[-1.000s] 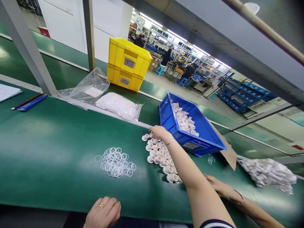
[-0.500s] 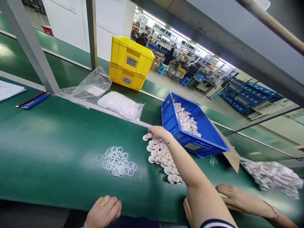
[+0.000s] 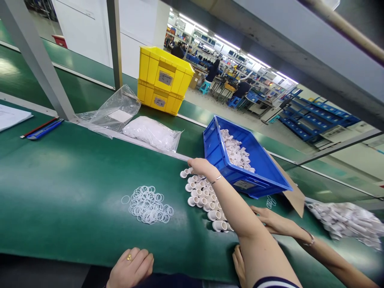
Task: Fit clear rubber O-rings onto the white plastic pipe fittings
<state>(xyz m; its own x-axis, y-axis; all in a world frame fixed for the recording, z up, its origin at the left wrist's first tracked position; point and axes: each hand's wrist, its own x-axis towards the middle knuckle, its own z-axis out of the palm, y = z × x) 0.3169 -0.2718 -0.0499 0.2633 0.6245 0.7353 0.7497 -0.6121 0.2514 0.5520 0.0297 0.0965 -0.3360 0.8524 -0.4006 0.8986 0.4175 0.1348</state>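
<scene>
My right hand [image 3: 199, 166] reaches out to the far end of a group of white plastic elbow fittings [image 3: 204, 194] standing in rows on the green bench. Its fingers are closed on a white elbow fitting [image 3: 185, 173] at the far left corner; the fingertips are partly hidden. My left hand [image 3: 132, 267], wearing a ring, rests at the near edge of the bench with curled fingers and nothing visible in it. Between the hands, to the left of the fittings, lies a pile of thin translucent rings [image 3: 150, 205].
A blue bin [image 3: 216, 150] of white fittings stands behind the rows. A co-worker's hand [image 3: 273, 220] is beyond my right forearm, another hand [image 3: 239, 262] below it. Yellow bins [image 3: 165, 80], plastic bags [image 3: 153, 132], a blue cutter [image 3: 45, 130] and a bagged batch [image 3: 348, 224] lie around.
The co-worker's hand on the right has moved left and farther up the bench, closer to the fittings. My own two hands have hardly moved.
</scene>
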